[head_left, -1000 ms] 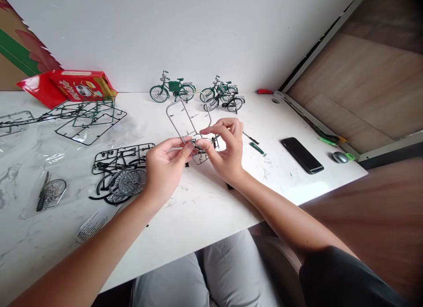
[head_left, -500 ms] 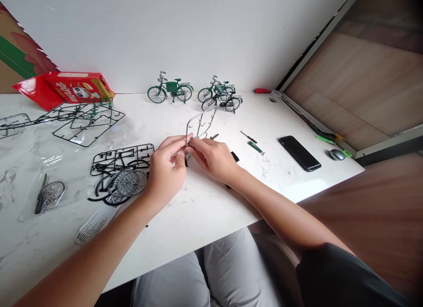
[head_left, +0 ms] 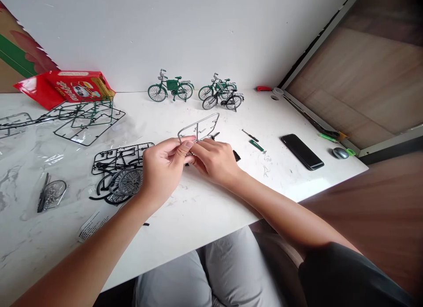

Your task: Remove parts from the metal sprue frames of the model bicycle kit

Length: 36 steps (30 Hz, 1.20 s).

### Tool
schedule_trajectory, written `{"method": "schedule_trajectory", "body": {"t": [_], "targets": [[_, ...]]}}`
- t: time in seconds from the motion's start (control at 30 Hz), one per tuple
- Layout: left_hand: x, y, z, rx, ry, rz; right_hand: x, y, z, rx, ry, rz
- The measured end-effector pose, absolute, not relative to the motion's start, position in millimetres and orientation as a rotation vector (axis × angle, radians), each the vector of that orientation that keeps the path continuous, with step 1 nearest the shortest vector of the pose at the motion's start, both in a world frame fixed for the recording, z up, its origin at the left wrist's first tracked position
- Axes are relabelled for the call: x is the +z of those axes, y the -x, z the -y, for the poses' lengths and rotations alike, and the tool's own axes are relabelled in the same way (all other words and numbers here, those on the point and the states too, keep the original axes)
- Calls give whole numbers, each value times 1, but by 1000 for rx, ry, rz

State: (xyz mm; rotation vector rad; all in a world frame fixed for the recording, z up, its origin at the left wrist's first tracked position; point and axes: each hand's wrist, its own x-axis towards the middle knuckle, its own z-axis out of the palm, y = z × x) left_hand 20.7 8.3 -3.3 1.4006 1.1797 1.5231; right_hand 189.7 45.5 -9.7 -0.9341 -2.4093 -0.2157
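A thin grey plastic parts frame (head_left: 197, 124) is held up above the white table (head_left: 185, 219), tilted, between both hands. My left hand (head_left: 165, 168) pinches its near left corner between thumb and fingers. My right hand (head_left: 214, 159) has its fingers closed on the near edge of the same frame, touching my left fingertips. The small parts between the fingertips are hidden. Left of my left hand lie a black parts frame (head_left: 110, 156) and grey spoked wheels (head_left: 130, 182).
Model bicycles (head_left: 172, 85) stand along the wall. A red packet (head_left: 81, 87) and more parts frames (head_left: 89, 126) lie left, beside a small bag of parts (head_left: 53, 194). A screwdriver (head_left: 250, 135), green tweezers (head_left: 257, 145), phone (head_left: 302, 152) and mouse (head_left: 340, 153) lie right.
The grey frame has tipped over from nearly upright to a lower slant. My left thumb has moved up onto its near edge, and both hands remain close together.
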Motion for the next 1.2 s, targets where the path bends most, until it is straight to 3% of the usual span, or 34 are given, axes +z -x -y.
{"method": "schedule_trajectory", "body": {"t": [0.27,0.77,1.2], "targets": [[-3,-19,-4,1547,-1661,-1252,-14,-186,-42,-204,979,2365],[-10,-21,-12,1385,-1413,-1127,-29,-189,-50,-41,773,2195],[-1,-33,-3,1472,-1155,-1140,-21,-186,-44,-272,668,2219]]}}
